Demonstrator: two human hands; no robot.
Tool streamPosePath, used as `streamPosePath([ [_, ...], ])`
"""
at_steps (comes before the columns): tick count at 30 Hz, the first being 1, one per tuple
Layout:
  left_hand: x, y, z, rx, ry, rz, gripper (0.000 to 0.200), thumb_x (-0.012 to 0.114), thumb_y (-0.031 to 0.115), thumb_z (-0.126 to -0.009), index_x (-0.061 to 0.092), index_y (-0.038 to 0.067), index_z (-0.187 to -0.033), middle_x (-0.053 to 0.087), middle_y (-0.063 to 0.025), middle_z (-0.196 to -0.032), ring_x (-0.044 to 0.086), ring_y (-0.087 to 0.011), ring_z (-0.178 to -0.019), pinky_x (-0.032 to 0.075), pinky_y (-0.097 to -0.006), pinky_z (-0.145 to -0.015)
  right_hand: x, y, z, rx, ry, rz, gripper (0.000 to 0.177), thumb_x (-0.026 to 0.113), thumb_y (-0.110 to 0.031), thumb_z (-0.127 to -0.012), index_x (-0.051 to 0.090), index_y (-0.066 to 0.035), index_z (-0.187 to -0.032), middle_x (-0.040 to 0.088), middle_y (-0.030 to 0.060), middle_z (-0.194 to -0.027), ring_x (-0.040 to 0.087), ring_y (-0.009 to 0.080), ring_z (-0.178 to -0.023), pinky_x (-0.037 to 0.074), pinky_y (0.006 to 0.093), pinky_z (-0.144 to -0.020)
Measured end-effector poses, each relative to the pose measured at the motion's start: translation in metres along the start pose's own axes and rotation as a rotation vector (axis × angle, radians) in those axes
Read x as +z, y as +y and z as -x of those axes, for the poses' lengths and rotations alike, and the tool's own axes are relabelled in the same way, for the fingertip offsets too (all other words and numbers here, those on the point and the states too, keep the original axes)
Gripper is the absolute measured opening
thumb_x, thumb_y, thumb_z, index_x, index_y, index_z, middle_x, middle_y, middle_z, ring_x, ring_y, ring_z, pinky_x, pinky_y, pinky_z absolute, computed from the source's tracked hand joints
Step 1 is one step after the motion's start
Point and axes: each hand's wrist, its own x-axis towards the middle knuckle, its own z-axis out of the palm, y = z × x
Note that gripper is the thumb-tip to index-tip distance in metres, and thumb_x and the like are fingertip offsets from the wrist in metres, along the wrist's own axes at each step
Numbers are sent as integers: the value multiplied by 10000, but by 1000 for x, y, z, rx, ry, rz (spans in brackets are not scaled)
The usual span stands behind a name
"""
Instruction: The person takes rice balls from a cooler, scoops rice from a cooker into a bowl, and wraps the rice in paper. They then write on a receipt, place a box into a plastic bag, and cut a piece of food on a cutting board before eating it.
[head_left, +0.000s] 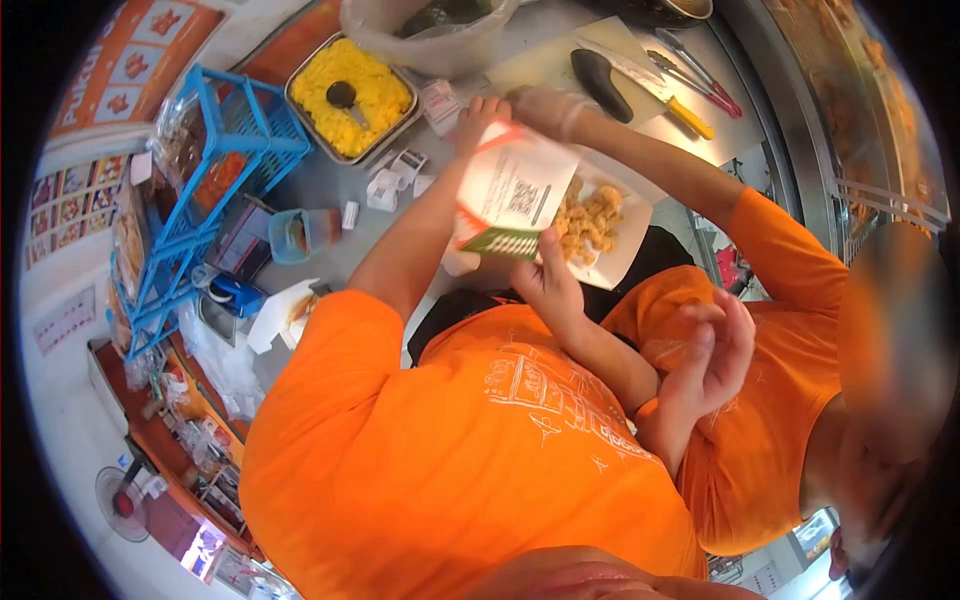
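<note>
My left hand [484, 120] grips the far edge of an open paper takeaway box [505, 180], whose printed lid carries a QR code. At its near edge, my right hand [550, 278] holds the box, thumb against the lid. Golden fried pieces [588, 222] lie in the box's white tray part. Just beyond my left hand is a co-worker's hand in a clear glove [548, 108]. Another hand [712, 350], apparently the co-worker's, is raised with bent fingers at the right.
A metal tray of yellow food [350, 60] stands at the back left, beside a large clear tub [430, 35]. A knife [690, 115] and tongs [705, 80] lie at the back right. Blue baskets [205, 170] stand at the left. A co-worker [770, 430] stands close on my right.
</note>
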Motion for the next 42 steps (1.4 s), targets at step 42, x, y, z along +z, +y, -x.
streamPosePath([
  [42,-129,2,381,53,-565,636,396,504,261,-1024,491,37,-1351,550,-131,-1324,553,-236,-1192,427,-359,-1020,-108,121,110,-1606,-717,3077,224,620,113,-788,684,-6,-966,653,112,-864,630,210,-689,505,291,-609],
])
